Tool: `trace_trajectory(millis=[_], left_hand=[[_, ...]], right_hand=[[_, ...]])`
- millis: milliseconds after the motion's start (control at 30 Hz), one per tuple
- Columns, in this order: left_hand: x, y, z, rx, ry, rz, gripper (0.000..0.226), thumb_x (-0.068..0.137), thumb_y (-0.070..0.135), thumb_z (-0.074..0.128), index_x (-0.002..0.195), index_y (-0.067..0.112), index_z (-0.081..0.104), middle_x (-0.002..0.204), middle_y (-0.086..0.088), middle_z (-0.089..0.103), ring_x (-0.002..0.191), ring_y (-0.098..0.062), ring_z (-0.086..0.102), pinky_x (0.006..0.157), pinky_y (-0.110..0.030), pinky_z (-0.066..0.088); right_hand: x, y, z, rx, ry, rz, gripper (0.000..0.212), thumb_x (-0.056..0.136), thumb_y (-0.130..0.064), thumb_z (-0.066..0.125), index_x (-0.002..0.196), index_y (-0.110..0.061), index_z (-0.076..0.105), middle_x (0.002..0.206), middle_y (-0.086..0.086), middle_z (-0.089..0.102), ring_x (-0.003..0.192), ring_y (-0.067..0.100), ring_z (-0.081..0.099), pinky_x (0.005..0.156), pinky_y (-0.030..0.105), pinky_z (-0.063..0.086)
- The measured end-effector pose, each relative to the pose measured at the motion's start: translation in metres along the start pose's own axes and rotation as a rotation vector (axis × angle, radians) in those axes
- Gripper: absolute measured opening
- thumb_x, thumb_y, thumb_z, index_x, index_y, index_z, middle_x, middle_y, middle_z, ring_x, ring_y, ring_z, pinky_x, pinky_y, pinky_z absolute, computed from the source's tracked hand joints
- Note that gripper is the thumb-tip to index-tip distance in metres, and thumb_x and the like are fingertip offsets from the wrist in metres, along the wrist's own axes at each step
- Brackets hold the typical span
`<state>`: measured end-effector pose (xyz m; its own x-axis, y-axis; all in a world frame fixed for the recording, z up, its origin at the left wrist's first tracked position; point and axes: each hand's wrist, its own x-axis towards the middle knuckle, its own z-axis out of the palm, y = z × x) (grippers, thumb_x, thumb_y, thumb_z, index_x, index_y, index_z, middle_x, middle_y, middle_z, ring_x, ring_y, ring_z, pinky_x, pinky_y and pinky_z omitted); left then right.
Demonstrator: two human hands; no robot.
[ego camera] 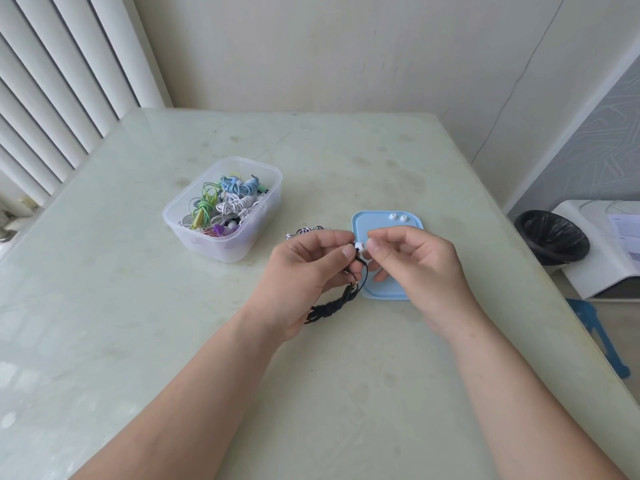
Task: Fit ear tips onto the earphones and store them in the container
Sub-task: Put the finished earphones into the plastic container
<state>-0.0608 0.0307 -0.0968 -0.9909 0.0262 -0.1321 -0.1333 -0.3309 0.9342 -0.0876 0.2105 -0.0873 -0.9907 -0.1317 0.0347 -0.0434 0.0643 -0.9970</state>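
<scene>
My left hand [304,271] pinches a black earphone near its bud, and the coiled black cable [332,303] hangs below the palm. A white ear tip [360,246] sits on the bud between both hands. The fingertips of my right hand [412,261] touch that tip from the right, the other fingers curled. Two loose white ear tips [398,217] lie on the light blue lid [384,289] behind my right hand. The clear plastic container [207,237], holding several coloured bundled earphones, stands to the left.
A black-and-white earphone bundle [308,232] lies on the table between the container and the lid. The pale green table [173,341] stands against a wall. Off its right edge are a black-lined bin [550,237] and a white appliance [602,258].
</scene>
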Motion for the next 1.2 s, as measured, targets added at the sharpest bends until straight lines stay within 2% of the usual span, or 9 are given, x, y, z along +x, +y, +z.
trace_trajectory(millis=[100,200,300,467,567,733,867,1067,1200], left_hand=[[-0.004,0.016,0.001,-0.064,0.026,0.043,0.014,0.097,0.000,0.066,0.108,0.004,0.073,0.085,-0.014,0.074,0.079,-0.028,0.070,0.086,-0.041,0.059],[-0.006,0.032,0.002,-0.096,0.017,0.081,0.020,0.097,-0.002,0.064,0.116,0.001,0.069,0.081,-0.014,0.072,0.074,-0.027,0.069,0.080,-0.037,0.060],[-0.014,0.050,-0.003,-0.021,0.011,0.108,0.027,0.098,0.000,0.064,0.122,0.009,0.070,0.083,-0.012,0.071,0.081,-0.024,0.069,0.087,-0.039,0.062],[-0.017,0.055,-0.024,0.242,0.230,0.101,0.018,0.100,0.004,0.065,0.113,0.012,0.075,0.093,-0.016,0.077,0.091,-0.026,0.077,0.087,-0.035,0.063],[-0.020,0.050,-0.028,0.268,0.259,-0.014,0.015,0.102,0.012,0.063,0.112,0.010,0.074,0.108,-0.022,0.077,0.093,-0.028,0.079,0.086,-0.036,0.064],[-0.028,0.066,-0.026,0.319,0.144,-0.048,0.029,0.095,0.031,0.074,0.118,0.014,0.073,0.107,-0.006,0.080,0.098,-0.020,0.078,0.096,-0.035,0.059],[-0.025,0.094,-0.037,0.616,0.237,0.057,0.042,0.086,0.024,0.084,0.125,0.029,0.068,0.110,0.007,0.072,0.076,0.010,0.069,0.068,-0.013,0.057],[0.002,0.132,-0.075,0.685,0.404,0.088,0.034,0.090,0.008,0.072,0.122,0.020,0.070,0.100,-0.009,0.072,0.076,-0.029,0.077,0.080,-0.048,0.065],[0.034,0.134,-0.099,1.086,0.509,0.058,0.030,0.086,0.009,0.062,0.113,0.019,0.069,0.097,-0.011,0.074,0.080,-0.034,0.072,0.057,-0.032,0.055]], right_hand=[[-0.004,-0.005,-0.002,-0.043,-0.246,0.017,0.048,0.077,-0.025,0.089,0.121,-0.021,0.071,0.110,0.000,0.077,0.111,0.015,0.071,0.094,0.037,0.056],[-0.004,-0.004,0.007,-0.216,-0.389,-0.011,0.050,0.075,-0.025,0.089,0.121,-0.027,0.070,0.119,-0.007,0.074,0.119,0.014,0.065,0.099,0.045,0.054],[-0.005,-0.011,0.018,-0.119,-0.386,0.009,0.024,0.084,-0.013,0.082,0.106,-0.019,0.074,0.107,0.008,0.077,0.103,0.025,0.073,0.089,0.049,0.057],[-0.006,-0.030,0.027,0.044,-0.336,0.137,0.006,0.094,-0.009,0.070,0.096,-0.011,0.075,0.091,0.022,0.075,0.073,0.024,0.068,0.064,0.033,0.056],[-0.002,-0.030,0.043,0.035,-0.234,0.241,0.010,0.096,-0.011,0.069,0.100,-0.004,0.075,0.082,0.014,0.073,0.069,0.023,0.066,0.064,0.038,0.058],[0.012,-0.043,0.072,0.130,-0.110,0.297,0.014,0.093,-0.010,0.072,0.103,0.000,0.073,0.092,0.020,0.077,0.078,0.031,0.074,0.070,0.043,0.063],[0.029,-0.069,0.094,0.254,-0.140,0.302,0.011,0.095,-0.003,0.068,0.103,0.003,0.072,0.086,0.014,0.078,0.074,0.027,0.075,0.069,0.039,0.063],[0.060,-0.092,0.128,0.099,-0.213,0.286,0.022,0.091,0.003,0.058,0.108,-0.006,0.071,0.111,0.019,0.075,0.082,0.023,0.071,0.073,0.039,0.058],[0.074,-0.083,0.140,0.006,-0.128,0.271,0.022,0.093,-0.003,0.059,0.112,-0.012,0.066,0.107,0.015,0.075,0.077,0.021,0.067,0.063,0.035,0.055]])
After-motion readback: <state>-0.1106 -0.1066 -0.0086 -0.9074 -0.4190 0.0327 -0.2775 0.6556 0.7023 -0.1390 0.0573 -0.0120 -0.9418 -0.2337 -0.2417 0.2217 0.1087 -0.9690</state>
